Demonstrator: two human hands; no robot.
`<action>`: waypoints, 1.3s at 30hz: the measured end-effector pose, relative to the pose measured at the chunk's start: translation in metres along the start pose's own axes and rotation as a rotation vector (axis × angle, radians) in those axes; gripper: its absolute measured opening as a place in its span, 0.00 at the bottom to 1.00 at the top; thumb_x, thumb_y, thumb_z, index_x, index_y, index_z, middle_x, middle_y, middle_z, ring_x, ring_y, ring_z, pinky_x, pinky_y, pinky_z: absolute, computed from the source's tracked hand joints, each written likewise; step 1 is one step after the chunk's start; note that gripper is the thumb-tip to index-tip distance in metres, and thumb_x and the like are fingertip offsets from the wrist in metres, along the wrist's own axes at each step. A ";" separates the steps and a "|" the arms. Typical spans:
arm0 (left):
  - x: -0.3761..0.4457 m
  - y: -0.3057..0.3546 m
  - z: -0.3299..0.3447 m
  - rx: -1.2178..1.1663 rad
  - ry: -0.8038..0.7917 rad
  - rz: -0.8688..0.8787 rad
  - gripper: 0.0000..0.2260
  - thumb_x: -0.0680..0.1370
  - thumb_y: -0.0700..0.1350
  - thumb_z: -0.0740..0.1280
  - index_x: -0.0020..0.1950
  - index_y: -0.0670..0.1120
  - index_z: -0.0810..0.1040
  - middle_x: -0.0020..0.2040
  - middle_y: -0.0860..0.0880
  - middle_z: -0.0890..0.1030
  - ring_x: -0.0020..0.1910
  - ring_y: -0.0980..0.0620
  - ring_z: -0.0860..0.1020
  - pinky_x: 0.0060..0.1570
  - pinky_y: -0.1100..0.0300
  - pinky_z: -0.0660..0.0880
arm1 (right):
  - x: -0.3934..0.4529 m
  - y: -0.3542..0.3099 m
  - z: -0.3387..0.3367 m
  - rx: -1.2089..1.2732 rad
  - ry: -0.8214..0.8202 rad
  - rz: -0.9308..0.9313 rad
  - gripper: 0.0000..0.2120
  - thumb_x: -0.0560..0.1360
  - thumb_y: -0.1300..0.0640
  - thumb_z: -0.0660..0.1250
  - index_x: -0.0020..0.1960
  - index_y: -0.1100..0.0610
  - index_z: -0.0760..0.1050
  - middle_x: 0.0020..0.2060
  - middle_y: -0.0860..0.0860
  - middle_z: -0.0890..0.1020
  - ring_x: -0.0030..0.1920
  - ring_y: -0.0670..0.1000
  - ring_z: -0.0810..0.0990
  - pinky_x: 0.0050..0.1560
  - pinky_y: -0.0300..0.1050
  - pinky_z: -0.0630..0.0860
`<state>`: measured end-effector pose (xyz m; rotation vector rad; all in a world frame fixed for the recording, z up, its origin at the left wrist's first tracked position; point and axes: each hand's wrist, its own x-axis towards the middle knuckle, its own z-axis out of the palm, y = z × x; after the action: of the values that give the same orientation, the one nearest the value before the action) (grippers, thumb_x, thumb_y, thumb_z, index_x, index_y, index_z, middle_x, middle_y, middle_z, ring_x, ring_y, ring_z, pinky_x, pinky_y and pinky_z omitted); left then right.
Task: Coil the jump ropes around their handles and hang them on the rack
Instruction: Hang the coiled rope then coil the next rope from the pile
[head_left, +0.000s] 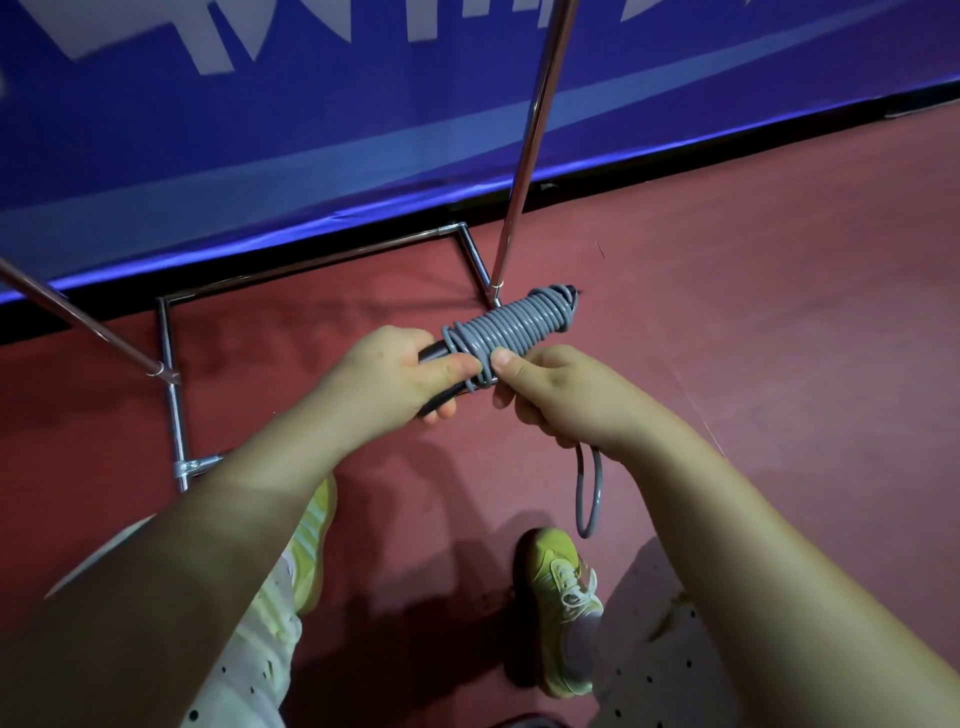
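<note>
The left hand (400, 371) is gripping the dark handles (434, 353) while the right hand (561, 395) is pinching the grey rope (511, 325) against the coil, a short loop (589, 493) dangling below; tucking it snugly should be keeping the wraps tight above the rack (171, 374) base

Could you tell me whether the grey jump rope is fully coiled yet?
Not fully: most of the rope wraps the handles, but a loose loop hangs below the right hand.
</note>
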<state>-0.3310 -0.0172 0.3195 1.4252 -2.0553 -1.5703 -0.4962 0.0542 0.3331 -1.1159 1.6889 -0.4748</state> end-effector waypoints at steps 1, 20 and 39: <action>0.000 -0.001 -0.001 0.046 0.020 0.029 0.10 0.77 0.49 0.68 0.39 0.45 0.78 0.28 0.51 0.81 0.26 0.56 0.77 0.33 0.59 0.73 | 0.001 0.000 0.001 0.026 0.002 0.000 0.22 0.80 0.42 0.56 0.40 0.57 0.76 0.25 0.47 0.69 0.25 0.47 0.63 0.25 0.39 0.62; -0.007 -0.006 0.008 0.598 0.186 0.400 0.29 0.72 0.65 0.45 0.58 0.51 0.76 0.47 0.45 0.82 0.50 0.40 0.78 0.47 0.49 0.73 | 0.001 -0.004 0.009 0.368 0.036 0.170 0.31 0.72 0.27 0.53 0.40 0.56 0.71 0.24 0.46 0.62 0.22 0.46 0.56 0.24 0.38 0.55; -0.002 -0.016 0.011 -0.018 -0.053 0.206 0.27 0.58 0.58 0.70 0.57 0.61 0.72 0.52 0.57 0.81 0.52 0.59 0.79 0.59 0.50 0.75 | -0.003 -0.009 0.006 0.154 0.073 -0.187 0.12 0.81 0.57 0.57 0.38 0.49 0.67 0.25 0.37 0.74 0.26 0.36 0.71 0.39 0.43 0.71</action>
<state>-0.3277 -0.0084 0.3024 1.1348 -2.1346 -1.5527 -0.4866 0.0534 0.3383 -1.1594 1.5881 -0.7596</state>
